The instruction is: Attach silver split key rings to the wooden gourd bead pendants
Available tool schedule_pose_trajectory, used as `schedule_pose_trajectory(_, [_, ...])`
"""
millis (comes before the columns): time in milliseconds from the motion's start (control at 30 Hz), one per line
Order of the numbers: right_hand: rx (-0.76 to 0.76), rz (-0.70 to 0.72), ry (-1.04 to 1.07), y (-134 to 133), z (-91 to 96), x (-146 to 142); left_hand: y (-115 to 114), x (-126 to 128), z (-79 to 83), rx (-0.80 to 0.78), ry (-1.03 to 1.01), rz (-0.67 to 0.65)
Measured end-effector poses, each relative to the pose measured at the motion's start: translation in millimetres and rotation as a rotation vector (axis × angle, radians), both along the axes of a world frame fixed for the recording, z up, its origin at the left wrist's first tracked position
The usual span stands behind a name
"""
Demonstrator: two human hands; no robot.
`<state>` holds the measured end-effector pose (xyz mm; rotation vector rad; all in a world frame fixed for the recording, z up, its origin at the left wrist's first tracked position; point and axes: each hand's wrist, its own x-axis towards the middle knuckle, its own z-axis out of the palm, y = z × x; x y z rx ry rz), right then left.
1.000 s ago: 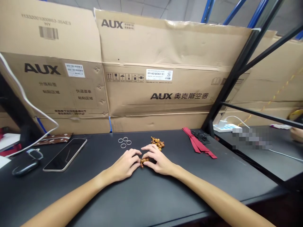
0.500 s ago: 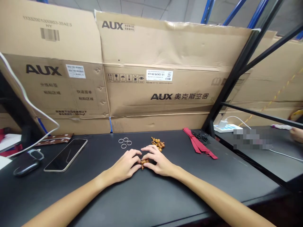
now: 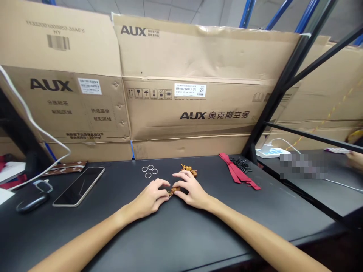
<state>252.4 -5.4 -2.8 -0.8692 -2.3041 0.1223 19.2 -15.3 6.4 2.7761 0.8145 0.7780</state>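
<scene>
My left hand [image 3: 151, 196] and my right hand [image 3: 191, 190] meet at the middle of the black table [image 3: 176, 234]. Between their fingertips both pinch a small brown wooden bead piece [image 3: 172, 191], held just above the tabletop. Right behind my right hand lies a small pile of the same brown beads [image 3: 189, 170]. Three silver rings [image 3: 149, 170] lie a little to the left of that pile. Both hands have their fingers curled in a pinch.
A phone [image 3: 78, 186] lies face up at the left, with a dark case and a white cable beside it. Red ribbons [image 3: 236, 174] and black rings [image 3: 241, 164] lie at the right. Cardboard boxes [image 3: 187, 83] wall the back. Another person's hand [image 3: 354, 158] shows at far right.
My right hand has lifted slightly and shifted back toward the bead pile, turning the bead piece. The left hand has stayed nearly still.
</scene>
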Motion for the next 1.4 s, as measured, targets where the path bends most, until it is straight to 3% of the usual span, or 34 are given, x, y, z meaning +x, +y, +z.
schedule_pose_trajectory(200, [0.044, -0.084, -0.004, 7.1, -5.7, 3.1, 0.4, -0.3, 0.3, -0.030, -0.039, -0.002])
schedule_pose_trajectory(567, [-0.037, 0.135, 0.040, -3.8, 4.4, -2.7, -2.8, 3.1, -2.6, 0.094, -0.011, 0.068])
schedule_pose_trajectory(767, [-0.008, 0.055, 0.037, 0.0, -0.5, -1.6, -3.7, 2.8, 0.9, 0.136, 0.007, 0.026])
schedule_pose_trajectory(1033, [0.026, -0.156, 0.051, 11.0, -5.9, 4.6, -3.8, 1.0, 5.0, 0.041, 0.014, 0.004])
schedule_pose_trajectory(1167, [0.072, -0.124, 0.019, 10.3, -6.3, 3.5, -6.3, 1.7, 6.2, 0.027, 0.038, -0.024])
schedule_pose_trajectory(1400, [0.127, -0.047, 0.059, 4.3, -1.0, 1.5, -6.0, 3.5, 5.9, -0.005, 0.048, 0.086])
